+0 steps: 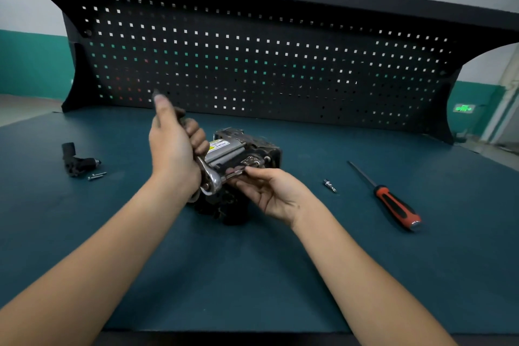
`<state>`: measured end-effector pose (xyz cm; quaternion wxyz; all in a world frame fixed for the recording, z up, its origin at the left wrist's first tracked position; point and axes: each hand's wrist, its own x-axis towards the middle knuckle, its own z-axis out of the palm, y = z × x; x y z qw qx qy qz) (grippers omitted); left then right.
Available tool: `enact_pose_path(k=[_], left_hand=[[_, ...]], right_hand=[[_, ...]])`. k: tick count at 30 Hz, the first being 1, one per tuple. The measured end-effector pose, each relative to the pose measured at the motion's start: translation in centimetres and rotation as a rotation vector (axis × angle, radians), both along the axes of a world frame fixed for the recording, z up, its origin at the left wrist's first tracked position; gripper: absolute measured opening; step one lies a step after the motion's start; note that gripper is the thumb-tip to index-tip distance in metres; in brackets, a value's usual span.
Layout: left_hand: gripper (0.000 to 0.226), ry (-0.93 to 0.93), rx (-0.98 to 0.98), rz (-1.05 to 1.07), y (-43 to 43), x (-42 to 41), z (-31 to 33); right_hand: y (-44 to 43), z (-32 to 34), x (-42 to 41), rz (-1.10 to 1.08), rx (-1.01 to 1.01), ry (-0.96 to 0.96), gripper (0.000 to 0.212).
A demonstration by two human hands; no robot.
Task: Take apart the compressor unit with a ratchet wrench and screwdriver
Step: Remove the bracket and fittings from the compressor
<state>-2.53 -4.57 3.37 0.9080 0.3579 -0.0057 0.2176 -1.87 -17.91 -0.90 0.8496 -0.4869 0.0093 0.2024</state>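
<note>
In the head view, the compressor unit [244, 146] sits on the worktop [252, 275] at the centre of the frame, just behind both hands. Its grey labelled barrel runs from lower left to upper right.

Our left hand [174, 149] has its grip wrapped tight round the handle of the ratchet wrench [212, 180], with the thumb laid up along it. The handle rises toward the upper left, and the chrome head sits low against the unit's near face.

Our right hand [269, 191] comes in from the lower right, palm up. Its grip is a light pinch of thumb and fingertips on a slim silver shaft [236, 175] that juts from the wrench head toward the right. We cannot tell whether this is a long bolt or an extension.

What matters next, we judge, is that the shaft lies roughly crosswise to the handle. The left hand would then supply the swing, while the right hand, the nearer to the shaft's far end, steadies it.

The screwdriver [393, 202] lies well apart at the right, handle toward the lower right and nearer our right hand.
</note>
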Motion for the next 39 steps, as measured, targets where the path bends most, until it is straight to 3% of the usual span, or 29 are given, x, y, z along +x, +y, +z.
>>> enact_pose_path(k=[4, 6, 8, 9, 10, 12, 14, 16, 17, 19, 21, 25, 28, 29, 31, 33, 34, 35, 37, 39], left_hand=[[0.027, -0.364, 0.493, -0.030, -1.5, -1.7, 0.2], [0.009, -0.714, 1.046, -0.035, -2.1, -2.9, -0.1], [0.017, -1.033, 1.677, -0.054, -2.6, -3.8, -1.5], [0.028, -1.146, 1.879, 0.019, -2.7, -3.8, -2.2], [0.036, -1.174, 1.932, 0.066, -2.9, -3.8, -2.6], [0.031, -1.025, 1.676, 0.005, -3.0, -3.9, -2.5], [0.009, -0.713, 1.060, 0.022, -2.8, -3.3, -1.5], [0.026, -0.305, 0.394, -0.038, -1.8, -1.9, -0.3], [0.033, -0.154, 0.161, -0.059, -0.9, -1.0, 0.0], [0.040, 0.052, -0.122, -0.071, 0.7, 0.3, 0.1], [0.042, 0.135, -0.246, -0.070, 1.4, 1.2, -0.3], [0.039, 0.041, -0.146, -0.052, 0.7, 0.9, -0.4], [0.034, -0.188, 0.186, -0.058, -0.4, -0.3, 0.0], [0.029, -0.332, 0.372, -0.075, -0.8, -1.0, 0.2], [0.012, -0.738, 1.014, -0.065, -1.4, -2.5, 0.1], [0.020, -1.101, 1.631, -0.073, -2.0, -3.2, -0.8], [0.029, -1.217, 1.793, -0.040, -2.2, -3.3, -1.3], [0.032, -1.271, 1.837, -0.022, -2.4, -3.3, -1.6], [0.023, -1.178, 1.689, -0.017, -2.4, -3.2, -1.6], [0.010, -0.868, 1.233, 0.075, -2.3, -3.0, -1.2]], right_hand=[[0.0, -0.1, 0.0, -0.036, -0.071, -0.006, 0.021], [0.1, 0.1, -0.3, -0.066, -0.099, -0.041, 0.024], [-0.1, 0.3, -0.9, -0.055, -0.113, -0.070, 0.029], [-0.5, 0.4, -1.3, -0.043, -0.116, -0.082, 0.036], [-0.6, 0.7, -1.8, -0.039, -0.128, -0.099, 0.044], [-0.7, 0.5, -1.8, -0.048, -0.160, -0.136, 0.045], [-0.4, -0.1, -1.0, -0.083, -0.161, -0.124, 0.030], [0.0, -0.2, -0.7, -0.091, -0.125, -0.049, 0.021], [0.0, -0.4, 0.0, -0.100, -0.098, -0.029, 0.021], [-0.1, -0.3, 0.0, -0.073, -0.025, -0.018, 0.023], [0.1, -0.3, 0.1, -0.046, 0.033, -0.027, 0.024], [0.6, -0.6, 0.0, -0.086, 0.065, -0.013, 0.023], [0.9, -0.5, 0.3, -0.094, 0.004, -0.044, 0.032], [0.9, -0.7, 0.6, -0.107, -0.028, -0.053, 0.035], [0.5, -1.1, 0.4, -0.134, -0.083, -0.079, 0.026], [-1.1, -2.9, 0.1, -0.160, -0.068, -0.086, 0.020], [-1.7, -3.7, -0.4, -0.160, -0.048, -0.072, 0.027], [-2.0, -4.3, -0.7, -0.146, -0.029, -0.081, 0.031], [-1.1, -3.2, -0.5, -0.131, -0.049, -0.121, 0.031], [0.6, -1.7, -0.2, -0.151, -0.078, -0.126, 0.014]])
